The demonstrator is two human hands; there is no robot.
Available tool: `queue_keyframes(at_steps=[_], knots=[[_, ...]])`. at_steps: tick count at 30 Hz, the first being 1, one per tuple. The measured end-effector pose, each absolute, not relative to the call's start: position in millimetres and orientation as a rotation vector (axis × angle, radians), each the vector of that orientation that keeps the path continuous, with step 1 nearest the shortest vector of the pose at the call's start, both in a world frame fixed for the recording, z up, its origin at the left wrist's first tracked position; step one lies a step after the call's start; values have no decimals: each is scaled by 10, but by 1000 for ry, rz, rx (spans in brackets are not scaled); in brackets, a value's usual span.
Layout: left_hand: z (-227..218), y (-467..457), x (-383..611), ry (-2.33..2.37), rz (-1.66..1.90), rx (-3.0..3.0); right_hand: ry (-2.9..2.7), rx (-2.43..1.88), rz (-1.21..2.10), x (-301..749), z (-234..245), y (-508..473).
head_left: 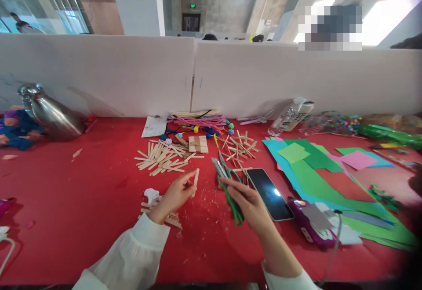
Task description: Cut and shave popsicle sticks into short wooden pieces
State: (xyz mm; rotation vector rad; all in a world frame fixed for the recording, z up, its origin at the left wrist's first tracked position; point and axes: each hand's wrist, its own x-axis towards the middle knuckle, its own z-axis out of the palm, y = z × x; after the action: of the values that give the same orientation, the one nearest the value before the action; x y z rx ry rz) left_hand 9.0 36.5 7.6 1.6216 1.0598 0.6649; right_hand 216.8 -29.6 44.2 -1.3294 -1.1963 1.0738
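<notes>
My left hand [176,193] pinches a short wooden craft stick [195,179] upright between thumb and fingers above the red table [82,193]. My right hand [249,200] reaches onto green-handled scissors [227,184] lying on the table, fingers over the handles; whether it grips them is unclear. A black phone [269,193] lies just right of that hand. Wood shavings are scattered between the hands.
A pile of craft sticks [161,158], a small stack of glued sticks [198,144] and pipe cleaners [201,120] lie behind. Coloured paper sheets [316,171] spread at right, with a purple glue gun [310,224]. A steel kettle [49,111] stands far left, a plastic bottle [290,116] by the white partition.
</notes>
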Motion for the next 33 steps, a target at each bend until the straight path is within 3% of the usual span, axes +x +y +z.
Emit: queue_keyframes(at_steps=[4,11,16,27,33], knots=[[39,321,109,1041,749,1468,-1025,-983,1368,2204,523,25],[129,258,112,1302,461,1812,-1200,-1233,933,2184,224,199],[297,274,52,1516,220,2060,-1353,-1335,865,2109,283,87],[10,191,73,1337,168,2564,-2038,-1429,573,1932,254,20],[26,179,71,1345,190,2567,-2039,-1383,797,1879,218,51]])
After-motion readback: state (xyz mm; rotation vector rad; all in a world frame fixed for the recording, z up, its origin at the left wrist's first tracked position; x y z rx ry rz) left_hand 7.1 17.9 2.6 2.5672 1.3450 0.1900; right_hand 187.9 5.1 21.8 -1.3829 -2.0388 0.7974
